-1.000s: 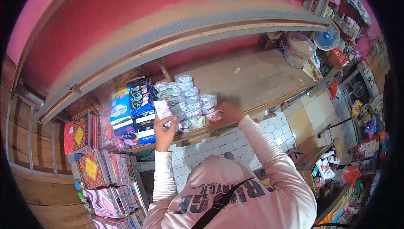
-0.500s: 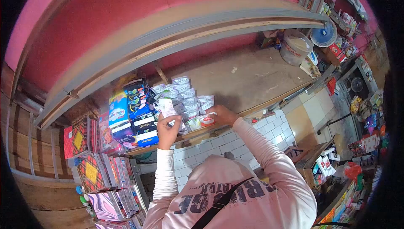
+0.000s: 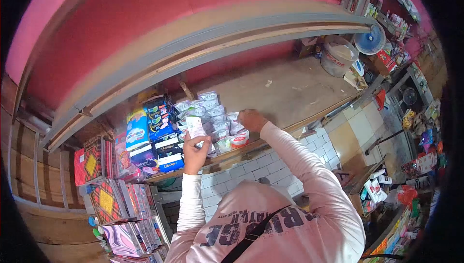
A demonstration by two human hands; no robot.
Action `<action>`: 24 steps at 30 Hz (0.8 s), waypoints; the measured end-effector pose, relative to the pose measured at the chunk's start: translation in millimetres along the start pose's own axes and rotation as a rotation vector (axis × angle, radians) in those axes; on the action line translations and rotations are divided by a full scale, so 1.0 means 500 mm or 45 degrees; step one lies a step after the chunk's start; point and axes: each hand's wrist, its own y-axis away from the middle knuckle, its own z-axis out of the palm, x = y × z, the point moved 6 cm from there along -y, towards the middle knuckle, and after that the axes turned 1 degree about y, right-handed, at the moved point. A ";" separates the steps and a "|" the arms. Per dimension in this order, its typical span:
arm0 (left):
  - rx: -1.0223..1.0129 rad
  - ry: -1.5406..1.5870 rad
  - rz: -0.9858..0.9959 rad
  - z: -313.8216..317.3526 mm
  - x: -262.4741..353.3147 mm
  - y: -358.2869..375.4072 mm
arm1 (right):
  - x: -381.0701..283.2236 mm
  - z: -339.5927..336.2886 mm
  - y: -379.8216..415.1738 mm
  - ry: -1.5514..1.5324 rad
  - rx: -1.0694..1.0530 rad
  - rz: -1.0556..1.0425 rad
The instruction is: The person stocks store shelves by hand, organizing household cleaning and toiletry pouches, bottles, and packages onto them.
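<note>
My left hand (image 3: 195, 155) pinches a white packet with pale pink print (image 3: 195, 126) between thumb and fingers, held upright in front of the piled packets. Several rows of small white wrapped packets (image 3: 209, 104) are stacked on the wooden shelf. My right hand (image 3: 252, 120) is at the right end of this stack, fingers curled against the upper packets; whether it grips one is hidden. Just below it, a red-and-white packet (image 3: 239, 139) lies at the shelf's front edge, beside a greenish-white one (image 3: 224, 144).
Blue and black sanitary pad packs (image 3: 162, 118) stand left of the stack. Notebooks (image 3: 107, 202) are piled at lower left. A grey-edged upper shelf (image 3: 217, 36) runs above the wooden shelf (image 3: 290, 86). A clear tub (image 3: 336, 57) and a blue fan (image 3: 370, 39) stand at far right.
My right hand has moved up and slightly right, away from the red-and-white packet to the packets above it. My left hand has shifted slightly right and down, still holding the white packet.
</note>
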 end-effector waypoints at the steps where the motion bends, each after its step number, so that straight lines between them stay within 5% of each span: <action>1: 0.003 0.003 -0.002 -0.002 0.001 0.002 | 0.001 0.006 0.000 0.029 -0.041 -0.018; 15: 0.012 0.034 0.046 -0.015 -0.015 0.015 | -0.019 -0.017 0.028 -0.473 -0.164 0.028; 17: 0.012 0.026 0.047 -0.012 -0.015 0.012 | -0.018 -0.021 0.029 -0.549 -0.133 -0.111; 24: 0.010 0.042 -0.019 -0.009 -0.023 0.015 | 0.016 -0.093 -0.013 -0.282 0.300 0.145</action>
